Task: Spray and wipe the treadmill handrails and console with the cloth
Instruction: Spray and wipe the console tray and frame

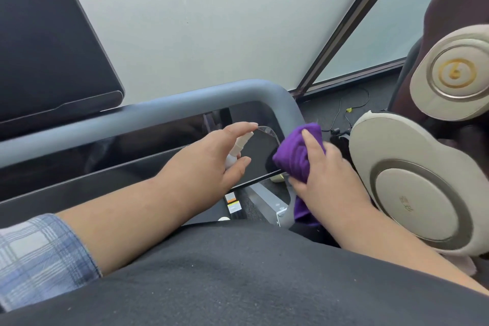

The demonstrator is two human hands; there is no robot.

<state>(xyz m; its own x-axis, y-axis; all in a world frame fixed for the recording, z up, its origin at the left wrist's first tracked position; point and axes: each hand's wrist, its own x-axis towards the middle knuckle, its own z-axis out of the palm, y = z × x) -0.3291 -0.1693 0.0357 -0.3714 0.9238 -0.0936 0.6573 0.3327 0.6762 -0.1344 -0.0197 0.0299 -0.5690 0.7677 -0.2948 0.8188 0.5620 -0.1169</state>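
Nearest, the left hand point(217, 156) grips a small white spray bottle point(236, 148) tilted nozzle-up toward the glossy black console panel point(258, 151), at whose right edge the right hand point(321, 177) clutches a bunched purple cloth point(296, 153).

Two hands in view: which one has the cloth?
The right hand: it grips the bunched purple cloth against the console's right end. The left hand holds a small white spray bottle instead.

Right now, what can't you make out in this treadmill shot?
- Spray bottle: body hidden inside the left hand.
- Purple cloth: lower part covered by the right hand.
- Screen: cut off by the left edge.
- Warning stickers: too small to read.
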